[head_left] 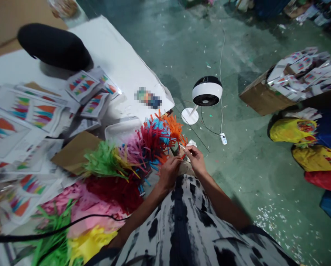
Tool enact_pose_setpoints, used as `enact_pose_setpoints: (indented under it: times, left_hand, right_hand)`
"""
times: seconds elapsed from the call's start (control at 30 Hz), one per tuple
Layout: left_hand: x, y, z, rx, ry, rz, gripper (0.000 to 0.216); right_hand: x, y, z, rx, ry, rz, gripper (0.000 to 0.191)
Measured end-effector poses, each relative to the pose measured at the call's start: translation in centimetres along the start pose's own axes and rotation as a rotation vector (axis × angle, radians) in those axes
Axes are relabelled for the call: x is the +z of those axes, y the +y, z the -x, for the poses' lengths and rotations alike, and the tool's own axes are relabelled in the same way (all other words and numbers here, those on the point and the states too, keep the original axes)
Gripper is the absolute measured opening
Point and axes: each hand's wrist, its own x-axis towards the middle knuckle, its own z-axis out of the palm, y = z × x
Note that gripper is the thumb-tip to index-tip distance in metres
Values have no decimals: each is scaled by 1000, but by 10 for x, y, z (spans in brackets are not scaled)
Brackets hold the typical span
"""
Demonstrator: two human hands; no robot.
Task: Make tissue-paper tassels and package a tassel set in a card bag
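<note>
A fringed paper garland (154,138) in green, yellow, pink, red, blue and orange runs along the table edge to my hands. My left hand (169,170) has its fingers closed at the orange end, pinching the garland. Close beside it, my right hand (195,159) pinches a small white strip (182,146) between thumb and fingers. What exactly lies between the fingertips is partly hidden. Loose tissue fringe in pink (85,199), green (53,229) and yellow (92,242) lies to my left, below the garland.
Printed packets (82,87) and a black rounded object (54,46) cover the white table (118,48) at left. A white fan (206,91) stands on the green floor, its cord by a power strip (223,139). Right are a full cardboard box (261,94) and yellow bags (292,130).
</note>
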Motion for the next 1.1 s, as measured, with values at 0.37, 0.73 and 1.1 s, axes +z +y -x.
enact_pose_setpoints:
  times: [0.37,0.73,1.1]
  left_hand:
    - [-27,-66,-38,-111,-132,-61,24]
    - [-29,-53,-80,-142,111,72,16]
    - [-65,-7,-83,-190,314,312,17]
  right_hand:
    - [10,42,-12,45,-92,100,36]
    - [16,10,-15,-109,-94,118,35]
    - [56,-24,-29,-275,-310,45,18]
